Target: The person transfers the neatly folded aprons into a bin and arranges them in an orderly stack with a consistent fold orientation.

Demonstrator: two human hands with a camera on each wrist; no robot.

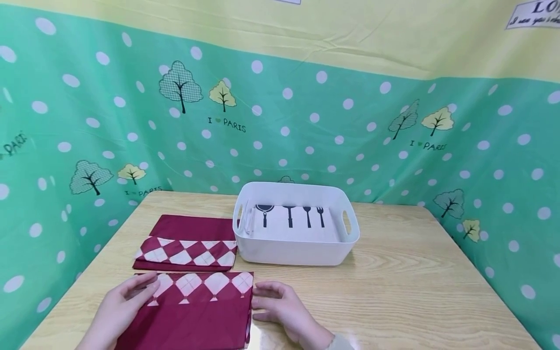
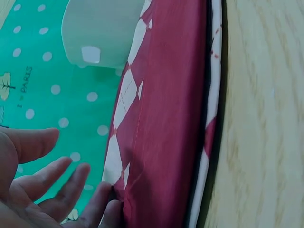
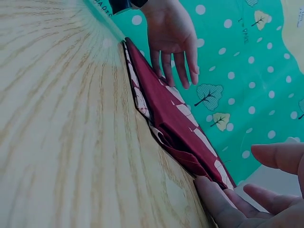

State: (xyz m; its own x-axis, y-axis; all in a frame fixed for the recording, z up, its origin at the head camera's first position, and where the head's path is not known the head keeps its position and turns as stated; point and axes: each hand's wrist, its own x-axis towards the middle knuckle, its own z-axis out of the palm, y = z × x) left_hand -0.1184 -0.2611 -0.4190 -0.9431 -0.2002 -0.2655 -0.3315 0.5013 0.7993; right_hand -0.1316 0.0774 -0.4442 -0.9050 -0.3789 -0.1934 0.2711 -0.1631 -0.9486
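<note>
folded maroon cloth [image 1: 192, 311] looks light, soft and floppy; left hand [image 1: 118, 308] and right hand [image 1: 280, 304], fingers relaxed and spread, touch its side edges, the best hold.

Near folded cloth [image 1: 192, 311] is running off the head view's bottom edge, so its near hem is not showing. Left hand [image 1: 118, 311] is getting cut at the wrist there too. White basket [image 1: 295, 226] wall is hiding the lower part of the utensil-print cloth [image 1: 293, 221] inside. Poster [image 1: 533, 13] lettering at top right is getting cropped, unreadable.
</note>
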